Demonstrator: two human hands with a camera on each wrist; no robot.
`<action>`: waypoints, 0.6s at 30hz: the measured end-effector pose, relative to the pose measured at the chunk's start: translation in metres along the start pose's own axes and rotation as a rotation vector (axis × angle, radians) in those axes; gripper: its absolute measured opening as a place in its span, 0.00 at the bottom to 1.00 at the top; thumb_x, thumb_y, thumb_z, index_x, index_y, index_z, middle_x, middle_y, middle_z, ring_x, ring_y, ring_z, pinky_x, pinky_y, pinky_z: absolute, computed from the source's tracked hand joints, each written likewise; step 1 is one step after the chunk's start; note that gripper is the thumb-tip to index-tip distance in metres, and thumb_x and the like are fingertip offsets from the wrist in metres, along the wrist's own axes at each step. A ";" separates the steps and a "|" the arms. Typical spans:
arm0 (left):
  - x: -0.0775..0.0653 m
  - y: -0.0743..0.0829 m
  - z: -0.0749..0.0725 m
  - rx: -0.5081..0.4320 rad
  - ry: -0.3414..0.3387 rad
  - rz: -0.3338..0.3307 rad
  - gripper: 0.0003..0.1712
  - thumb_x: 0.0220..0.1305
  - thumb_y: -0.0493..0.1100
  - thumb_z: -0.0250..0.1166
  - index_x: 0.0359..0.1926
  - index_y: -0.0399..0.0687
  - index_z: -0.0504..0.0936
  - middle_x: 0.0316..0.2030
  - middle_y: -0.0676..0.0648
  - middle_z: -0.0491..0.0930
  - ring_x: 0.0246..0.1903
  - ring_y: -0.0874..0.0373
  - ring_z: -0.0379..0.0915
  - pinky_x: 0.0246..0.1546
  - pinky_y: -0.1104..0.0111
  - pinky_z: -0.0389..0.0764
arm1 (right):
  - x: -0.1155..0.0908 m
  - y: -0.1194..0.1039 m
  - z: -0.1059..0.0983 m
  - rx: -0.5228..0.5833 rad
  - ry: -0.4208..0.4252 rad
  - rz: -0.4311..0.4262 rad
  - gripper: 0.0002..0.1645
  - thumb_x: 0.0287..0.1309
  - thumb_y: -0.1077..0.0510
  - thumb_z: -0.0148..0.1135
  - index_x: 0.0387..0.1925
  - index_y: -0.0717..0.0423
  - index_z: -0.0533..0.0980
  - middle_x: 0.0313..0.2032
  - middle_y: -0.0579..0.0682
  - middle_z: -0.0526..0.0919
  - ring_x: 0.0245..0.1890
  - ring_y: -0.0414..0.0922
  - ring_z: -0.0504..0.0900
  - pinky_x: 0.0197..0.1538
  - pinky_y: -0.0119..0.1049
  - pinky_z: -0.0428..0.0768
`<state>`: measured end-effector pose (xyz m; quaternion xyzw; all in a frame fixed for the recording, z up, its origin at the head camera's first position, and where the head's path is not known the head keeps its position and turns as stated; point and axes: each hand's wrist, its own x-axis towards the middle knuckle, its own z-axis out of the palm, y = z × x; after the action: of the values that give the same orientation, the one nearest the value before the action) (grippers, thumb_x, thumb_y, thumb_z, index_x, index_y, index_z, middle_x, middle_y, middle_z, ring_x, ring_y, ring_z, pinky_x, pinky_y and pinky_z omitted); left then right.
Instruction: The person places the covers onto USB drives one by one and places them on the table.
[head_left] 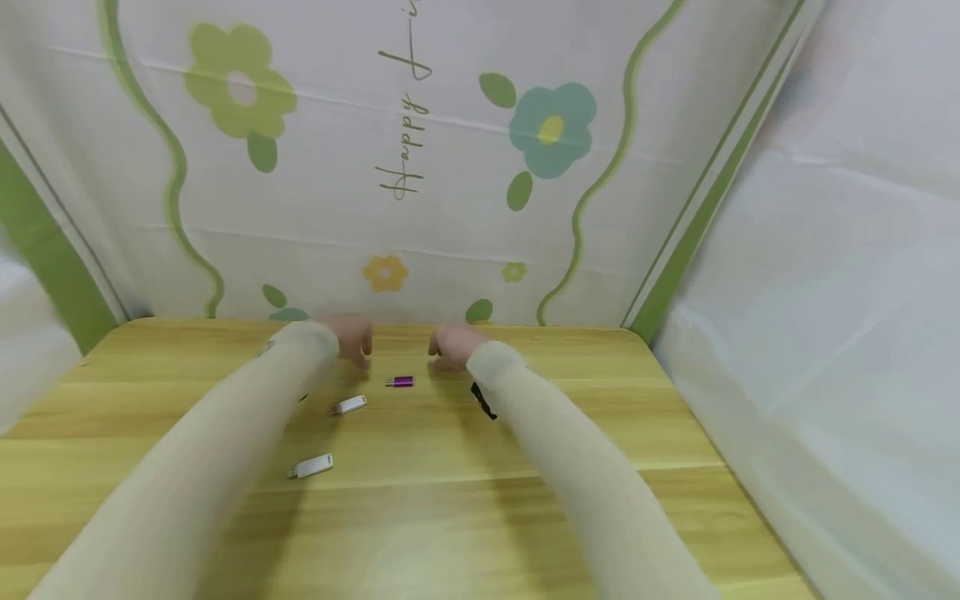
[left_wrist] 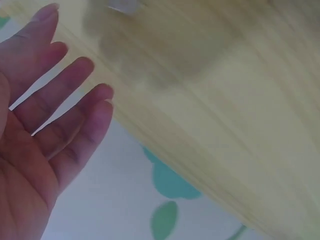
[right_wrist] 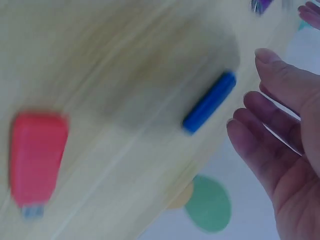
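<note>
Clearly apart, left hand and right hand, fingers relaxed, flank a purple USB stick on the wooden surface, which pale sleeves partly hide; two white sticks lie nearer the wearer, a blue stick near the right hand, a red drive farther off

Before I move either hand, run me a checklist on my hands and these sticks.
1. Left hand free: ok, holds nothing, fingers relaxed.
2. Right hand free: ok, holds nothing.
3. Purple stick in sight of the head camera: ok, lying between the hands.
4. White sticks apart: ok, they don't touch.
5. Red stick in sight of the head camera: not ok, seen only from the right wrist.
6. Blue stick connector exposed: cannot tell, blurred.
</note>
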<state>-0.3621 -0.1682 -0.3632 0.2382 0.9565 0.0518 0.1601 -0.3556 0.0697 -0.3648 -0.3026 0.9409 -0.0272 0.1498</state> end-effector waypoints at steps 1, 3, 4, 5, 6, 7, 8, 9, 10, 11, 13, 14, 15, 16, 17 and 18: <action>-0.005 -0.005 0.001 -0.005 -0.010 -0.017 0.17 0.56 0.48 0.75 0.42 0.42 0.86 0.43 0.46 0.84 0.47 0.44 0.78 0.50 0.52 0.79 | 0.001 -0.005 0.001 -0.003 0.002 -0.012 0.21 0.64 0.54 0.67 0.56 0.57 0.80 0.51 0.50 0.83 0.50 0.44 0.80 0.54 0.34 0.78; -0.014 -0.012 0.004 -0.014 -0.026 -0.045 0.17 0.54 0.49 0.77 0.41 0.45 0.86 0.43 0.46 0.83 0.46 0.45 0.78 0.48 0.52 0.79 | 0.005 -0.015 0.004 -0.001 0.004 -0.035 0.18 0.64 0.54 0.67 0.52 0.57 0.82 0.48 0.50 0.84 0.46 0.43 0.81 0.50 0.33 0.79; -0.017 -0.014 0.006 -0.028 -0.036 -0.049 0.17 0.53 0.49 0.77 0.41 0.45 0.86 0.43 0.46 0.83 0.45 0.45 0.79 0.47 0.52 0.80 | 0.006 -0.017 0.006 0.001 0.007 -0.043 0.17 0.63 0.54 0.67 0.51 0.57 0.83 0.46 0.49 0.84 0.43 0.42 0.81 0.48 0.33 0.79; -0.019 -0.017 0.009 -0.037 -0.043 -0.062 0.18 0.53 0.50 0.77 0.41 0.46 0.86 0.44 0.46 0.83 0.45 0.46 0.79 0.46 0.52 0.80 | 0.008 -0.020 0.008 0.006 0.012 -0.049 0.16 0.63 0.54 0.68 0.49 0.56 0.83 0.44 0.48 0.85 0.41 0.41 0.80 0.46 0.32 0.79; -0.021 -0.019 0.012 -0.050 -0.050 -0.074 0.18 0.53 0.51 0.77 0.41 0.48 0.86 0.44 0.47 0.83 0.45 0.47 0.79 0.46 0.53 0.80 | 0.009 -0.022 0.010 0.016 0.012 -0.054 0.15 0.62 0.54 0.68 0.48 0.56 0.84 0.43 0.48 0.85 0.40 0.41 0.80 0.44 0.32 0.79; -0.023 -0.020 0.014 -0.063 -0.053 -0.080 0.18 0.53 0.51 0.77 0.41 0.49 0.87 0.44 0.48 0.83 0.45 0.48 0.79 0.46 0.53 0.81 | 0.011 -0.025 0.012 0.028 0.011 -0.058 0.13 0.62 0.54 0.69 0.46 0.55 0.85 0.42 0.47 0.85 0.38 0.40 0.80 0.42 0.31 0.79; -0.025 -0.020 0.016 -0.078 -0.052 -0.072 0.18 0.53 0.51 0.77 0.41 0.48 0.87 0.44 0.48 0.83 0.45 0.48 0.79 0.46 0.53 0.81 | 0.012 -0.026 0.014 0.033 0.013 -0.063 0.12 0.61 0.53 0.69 0.45 0.54 0.85 0.40 0.46 0.85 0.37 0.40 0.80 0.41 0.31 0.79; -0.027 -0.020 0.017 -0.093 -0.052 -0.066 0.17 0.53 0.51 0.77 0.42 0.48 0.87 0.44 0.48 0.84 0.45 0.48 0.79 0.46 0.53 0.81 | 0.014 -0.028 0.017 0.033 0.019 -0.067 0.12 0.61 0.53 0.70 0.44 0.53 0.86 0.40 0.45 0.85 0.36 0.38 0.79 0.41 0.30 0.78; -0.029 -0.020 0.018 -0.100 -0.050 -0.052 0.17 0.53 0.50 0.77 0.42 0.48 0.87 0.44 0.49 0.84 0.44 0.49 0.80 0.46 0.53 0.81 | 0.015 -0.030 0.019 0.037 0.019 -0.069 0.12 0.60 0.53 0.70 0.44 0.52 0.86 0.38 0.43 0.85 0.36 0.38 0.79 0.40 0.29 0.78; -0.030 -0.019 0.019 -0.095 -0.045 -0.042 0.16 0.54 0.51 0.76 0.42 0.49 0.88 0.43 0.50 0.84 0.44 0.51 0.80 0.46 0.54 0.81 | 0.016 -0.031 0.020 0.040 0.024 -0.073 0.11 0.60 0.53 0.70 0.43 0.52 0.86 0.38 0.43 0.84 0.35 0.37 0.79 0.40 0.29 0.78; -0.034 -0.017 0.020 -0.103 -0.031 -0.008 0.14 0.55 0.49 0.76 0.41 0.48 0.88 0.40 0.50 0.85 0.42 0.52 0.80 0.45 0.55 0.81 | 0.018 -0.035 0.023 0.035 0.036 -0.090 0.11 0.60 0.52 0.70 0.42 0.51 0.86 0.36 0.42 0.84 0.35 0.37 0.79 0.41 0.29 0.78; -0.036 -0.015 0.020 -0.112 -0.022 0.005 0.14 0.54 0.48 0.75 0.40 0.48 0.88 0.40 0.50 0.85 0.41 0.52 0.80 0.45 0.55 0.81 | 0.018 -0.037 0.023 0.029 0.044 -0.099 0.11 0.60 0.52 0.70 0.42 0.51 0.86 0.36 0.42 0.84 0.36 0.37 0.79 0.42 0.29 0.77; -0.039 -0.013 0.020 -0.115 -0.015 0.004 0.13 0.54 0.47 0.75 0.40 0.48 0.88 0.39 0.51 0.85 0.41 0.53 0.80 0.44 0.56 0.81 | 0.018 -0.039 0.024 0.031 0.049 -0.107 0.10 0.61 0.52 0.70 0.42 0.51 0.86 0.36 0.42 0.84 0.36 0.37 0.79 0.42 0.29 0.77; -0.041 -0.012 0.020 -0.119 -0.006 0.009 0.12 0.54 0.46 0.75 0.40 0.48 0.88 0.39 0.52 0.84 0.40 0.54 0.80 0.43 0.57 0.81 | 0.018 -0.041 0.025 0.035 0.055 -0.116 0.10 0.61 0.52 0.70 0.41 0.51 0.86 0.36 0.42 0.85 0.36 0.37 0.79 0.42 0.29 0.77; -0.043 -0.010 0.020 -0.129 0.002 0.005 0.11 0.54 0.45 0.75 0.39 0.48 0.88 0.38 0.51 0.84 0.40 0.54 0.80 0.43 0.57 0.81 | 0.019 -0.043 0.025 0.028 0.063 -0.127 0.09 0.61 0.53 0.69 0.41 0.51 0.87 0.36 0.42 0.85 0.36 0.37 0.79 0.43 0.29 0.77; -0.046 -0.009 0.020 -0.145 0.009 0.006 0.11 0.54 0.44 0.75 0.39 0.47 0.88 0.39 0.51 0.85 0.40 0.54 0.80 0.42 0.57 0.82 | 0.019 -0.045 0.025 0.023 0.068 -0.136 0.09 0.62 0.53 0.69 0.41 0.51 0.87 0.37 0.43 0.85 0.36 0.36 0.78 0.43 0.29 0.77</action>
<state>-0.3212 -0.1974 -0.3710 0.2284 0.9503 0.1223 0.1726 -0.3378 0.0230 -0.3875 -0.3632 0.9222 -0.0586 0.1190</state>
